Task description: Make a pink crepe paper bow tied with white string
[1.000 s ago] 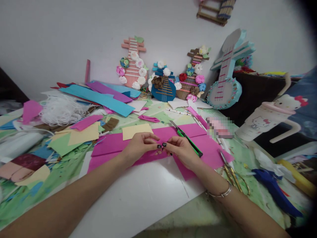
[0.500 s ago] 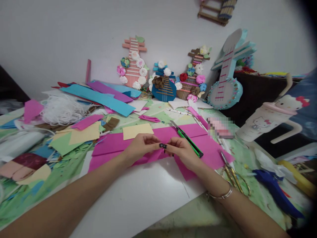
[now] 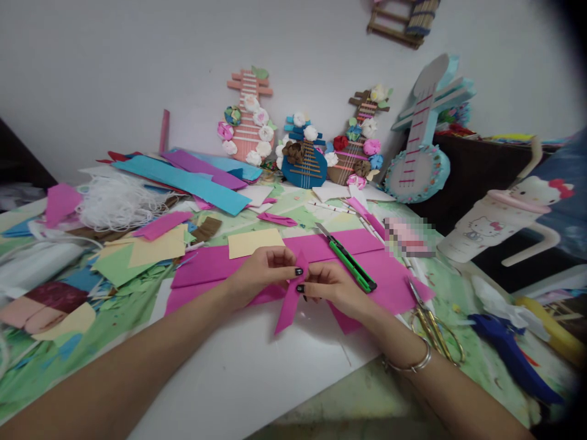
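Observation:
Both my hands meet at the table's middle and pinch a narrow strip of magenta paper [image 3: 290, 302]. My left hand [image 3: 262, 272] holds its upper end, fingers closed. My right hand [image 3: 331, 285] pinches it from the right, with a silver bracelet on that wrist. The strip hangs down over a white board [image 3: 257, 366]. Behind the hands lie large magenta paper sheets [image 3: 389, 275]. A green utility knife [image 3: 349, 263] rests just beyond my right hand.
Gold scissors [image 3: 431, 321] lie to the right, near a blue glue gun [image 3: 509, 348] and a cartoon-cat cup [image 3: 499, 217]. Coloured paper scraps [image 3: 137, 250] and white string [image 3: 112, 201] cover the left. Decorated paper instruments [image 3: 302, 156] lean on the back wall.
The magenta strip, earlier flat between my fingertips, now stands free and hangs down over the white board. Both hands stayed in nearly the same spot.

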`<state>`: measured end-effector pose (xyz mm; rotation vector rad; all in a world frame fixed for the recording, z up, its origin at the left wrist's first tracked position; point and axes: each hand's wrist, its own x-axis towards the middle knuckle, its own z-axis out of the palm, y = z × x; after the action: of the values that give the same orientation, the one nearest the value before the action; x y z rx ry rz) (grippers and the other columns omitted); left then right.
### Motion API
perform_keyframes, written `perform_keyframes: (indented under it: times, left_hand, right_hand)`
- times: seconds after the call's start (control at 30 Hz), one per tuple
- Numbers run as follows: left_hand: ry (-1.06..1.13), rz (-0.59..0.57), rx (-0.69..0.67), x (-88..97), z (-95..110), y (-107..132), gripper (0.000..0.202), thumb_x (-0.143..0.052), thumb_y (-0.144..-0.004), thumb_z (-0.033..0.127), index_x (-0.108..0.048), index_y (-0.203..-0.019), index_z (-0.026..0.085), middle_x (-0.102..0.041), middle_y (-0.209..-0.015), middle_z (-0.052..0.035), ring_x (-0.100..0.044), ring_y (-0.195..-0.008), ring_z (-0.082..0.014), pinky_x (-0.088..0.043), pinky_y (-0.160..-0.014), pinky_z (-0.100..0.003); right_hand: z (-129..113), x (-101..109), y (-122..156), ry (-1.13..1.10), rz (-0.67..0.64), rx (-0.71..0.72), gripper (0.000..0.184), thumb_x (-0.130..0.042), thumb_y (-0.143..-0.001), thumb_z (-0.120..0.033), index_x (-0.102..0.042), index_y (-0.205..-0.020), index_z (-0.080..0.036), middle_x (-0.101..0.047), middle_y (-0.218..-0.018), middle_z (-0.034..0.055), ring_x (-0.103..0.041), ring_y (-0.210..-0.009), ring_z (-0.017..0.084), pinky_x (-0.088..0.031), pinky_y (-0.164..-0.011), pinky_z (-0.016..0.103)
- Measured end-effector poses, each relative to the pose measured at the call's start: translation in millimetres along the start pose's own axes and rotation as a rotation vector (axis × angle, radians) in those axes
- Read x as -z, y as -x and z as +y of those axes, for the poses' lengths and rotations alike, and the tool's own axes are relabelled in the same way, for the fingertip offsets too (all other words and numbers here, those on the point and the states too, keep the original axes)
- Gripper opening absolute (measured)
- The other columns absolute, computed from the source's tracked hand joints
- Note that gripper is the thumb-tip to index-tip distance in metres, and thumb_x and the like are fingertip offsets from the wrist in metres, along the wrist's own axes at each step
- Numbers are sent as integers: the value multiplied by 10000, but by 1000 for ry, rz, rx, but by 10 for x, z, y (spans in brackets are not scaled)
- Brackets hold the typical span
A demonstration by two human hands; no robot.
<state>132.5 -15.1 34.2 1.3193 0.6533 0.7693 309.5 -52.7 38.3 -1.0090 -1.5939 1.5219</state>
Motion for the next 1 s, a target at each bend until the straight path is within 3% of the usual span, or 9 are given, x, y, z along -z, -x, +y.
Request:
perform_keyframes:
  times: [0.23, 0.5, 0.73, 1.0]
  left_hand:
    - [28, -12, 18, 21, -4, 5, 224, -746, -684, 265, -618, -784, 110, -630, -713, -27, -575, -611, -99, -458, -577, -216]
    - [27, -4, -35, 32, -2, 1, 228, -760, -669, 244, -595, -752, 110, -618, -684, -13, -561, -582, -87, -450, -566, -209]
    - [-32, -84, -8, 26, 14, 19, 235, -775, -633, 217, -598, -750, 116, -618, -717, -20, -588, -667, -114, -468, -634, -234]
    - [-14, 43, -59, 34, 33, 2, 228, -792, -601, 242, -609, -645, 115, -589, -590, 4, -523, -546, -83, -406, -537, -205]
  right_hand:
    - [-1, -26, 30, 1, -106, 20, 122, -637, -758, -257, -612, -761, -137, -505, -636, -28, -438, -584, 83, -328, -549, 222]
    - [12, -22, 28, 79, -87, 52, 176, -573, -826, -302, -566, -739, -150, -498, -642, -23, -436, -583, 87, -318, -544, 226]
    - [16, -14, 35, 123, -92, 24, 234, -588, -811, -325, -518, -669, -154, -465, -597, -35, -383, -535, 72, -271, -496, 220]
    - [2, -18, 37, 212, -158, 47, 205, -582, -801, -293, -521, -661, -156, -466, -588, -35, -395, -532, 76, -292, -490, 214]
